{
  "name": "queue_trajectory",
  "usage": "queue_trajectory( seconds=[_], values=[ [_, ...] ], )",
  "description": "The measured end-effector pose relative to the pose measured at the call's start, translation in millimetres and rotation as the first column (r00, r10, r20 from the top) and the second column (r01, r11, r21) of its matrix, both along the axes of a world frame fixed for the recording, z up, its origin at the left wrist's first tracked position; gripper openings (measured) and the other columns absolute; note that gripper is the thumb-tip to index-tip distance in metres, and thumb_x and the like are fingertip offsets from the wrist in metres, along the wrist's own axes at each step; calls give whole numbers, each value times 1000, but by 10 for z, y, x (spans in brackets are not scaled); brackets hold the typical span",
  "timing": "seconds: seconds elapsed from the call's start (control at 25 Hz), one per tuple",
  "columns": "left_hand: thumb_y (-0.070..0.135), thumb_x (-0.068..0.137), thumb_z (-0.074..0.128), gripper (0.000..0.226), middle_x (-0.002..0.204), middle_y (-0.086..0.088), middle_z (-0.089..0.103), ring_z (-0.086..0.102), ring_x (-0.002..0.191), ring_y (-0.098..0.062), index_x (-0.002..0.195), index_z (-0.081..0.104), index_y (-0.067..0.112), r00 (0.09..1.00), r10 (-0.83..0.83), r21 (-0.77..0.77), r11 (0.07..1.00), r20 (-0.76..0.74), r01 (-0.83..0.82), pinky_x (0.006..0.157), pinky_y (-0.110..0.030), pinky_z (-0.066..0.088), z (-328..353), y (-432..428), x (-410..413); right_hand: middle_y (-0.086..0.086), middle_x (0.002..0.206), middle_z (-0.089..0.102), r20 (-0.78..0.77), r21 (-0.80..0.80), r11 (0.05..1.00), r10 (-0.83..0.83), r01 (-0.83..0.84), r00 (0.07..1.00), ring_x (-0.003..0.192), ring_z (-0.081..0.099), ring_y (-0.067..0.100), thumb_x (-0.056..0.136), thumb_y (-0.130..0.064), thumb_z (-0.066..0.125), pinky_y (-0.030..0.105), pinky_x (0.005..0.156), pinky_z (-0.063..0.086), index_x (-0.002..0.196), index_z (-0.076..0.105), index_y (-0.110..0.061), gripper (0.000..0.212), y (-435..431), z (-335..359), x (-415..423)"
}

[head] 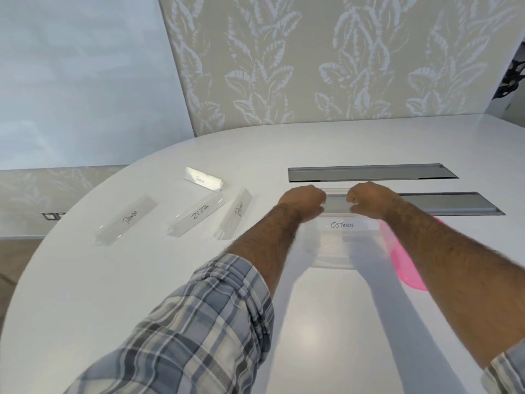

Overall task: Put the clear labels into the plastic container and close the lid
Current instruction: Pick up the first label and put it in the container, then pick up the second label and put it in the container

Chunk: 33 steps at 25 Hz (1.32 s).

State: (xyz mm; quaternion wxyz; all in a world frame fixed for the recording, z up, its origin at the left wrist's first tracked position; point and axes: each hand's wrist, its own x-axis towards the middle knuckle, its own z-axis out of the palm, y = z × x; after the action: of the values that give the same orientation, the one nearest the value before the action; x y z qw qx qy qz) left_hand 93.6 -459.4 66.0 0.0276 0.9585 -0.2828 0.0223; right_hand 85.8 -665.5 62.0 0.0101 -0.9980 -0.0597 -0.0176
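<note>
Left of frame: four clear labels on the counter (85, 280) — Panda label (126, 220), Zebra label (199, 213), Bear label (235, 214), one unread. Centre: left hand (305, 201) and right hand (369, 200) curled at the plastic container (332, 251), Ostrich label (345, 225) inside. Labels likely light, stiff, slick; pinch ends. Pink lid (403, 263) right.

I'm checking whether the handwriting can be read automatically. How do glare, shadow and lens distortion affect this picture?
Head view: wide-angle bending curves the table edge; soft forearm shadows fall toward the camera; OSTRICH label, ZEBRA label read clearly, the farthest label is washed out by glare; clear container barely stands out against white.
</note>
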Motion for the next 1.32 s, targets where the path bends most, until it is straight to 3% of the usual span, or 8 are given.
queue_trajectory(
  seconds=[0.12,0.2,0.4,0.48,0.56,0.84,1.04,1.32],
  values=[
    [29,99,46,28,105,-7,68,64,98,-30,102,68,12,967,0,-91,996,254,24,74,-38,50,131,435,-78,-4,115,66,69,24,1000,1,-2,998,107,60,20,84,-25,65,31,83,46,108,67,-23,24,320,143,-30],
    [25,98,46,25,101,-10,67,63,96,-33,99,66,10,927,123,-148,986,353,-75,71,-40,49,143,892,-71,-3,115,67,94,42,999,10,-14,996,107,60,21,84,-26,63,31,84,46,106,67,-24,22,599,213,-32],
    [32,98,51,30,116,-13,62,59,109,-34,116,58,9,828,531,-206,844,182,-496,83,-41,48,-62,2256,25,-4,106,68,114,21,996,87,-90,990,104,62,21,83,-26,60,29,78,47,98,68,-24,16,1388,249,-16],
    [39,97,56,39,121,-13,60,56,114,-33,121,55,8,791,604,-158,794,99,-587,87,-40,46,-198,2645,61,-6,99,66,97,9,993,113,-115,989,104,62,20,83,-26,60,26,74,40,93,65,-26,11,1686,242,19],
    [45,93,61,46,123,-12,59,55,117,-32,122,56,8,771,636,-160,761,-7,-629,88,-40,45,-338,2907,84,-8,112,66,75,21,992,121,-123,990,108,61,18,85,-28,60,28,81,45,103,66,-25,20,1963,222,72],
    [46,87,69,52,123,-10,60,55,116,-30,121,56,9,804,572,-175,785,-166,-594,84,-37,44,-630,3233,263,-7,122,63,49,-5,993,121,-121,991,112,58,17,86,-31,58,32,88,45,111,64,-27,25,2741,78,286],
    [44,85,71,45,114,-9,65,60,108,-28,113,61,10,829,520,-189,810,-204,-555,72,-31,42,-702,3337,396,-6,121,63,23,2,995,98,-98,995,111,59,18,86,-32,59,32,88,45,110,63,-26,25,3021,1,365],
    [33,82,72,36,110,-8,68,61,105,-28,110,64,11,837,508,-180,821,-201,-542,71,-31,42,-744,3389,459,-5,120,63,-1,-2,997,81,-81,997,109,60,19,86,-30,58,33,89,47,110,63,-26,25,3282,24,467]
  ],
)
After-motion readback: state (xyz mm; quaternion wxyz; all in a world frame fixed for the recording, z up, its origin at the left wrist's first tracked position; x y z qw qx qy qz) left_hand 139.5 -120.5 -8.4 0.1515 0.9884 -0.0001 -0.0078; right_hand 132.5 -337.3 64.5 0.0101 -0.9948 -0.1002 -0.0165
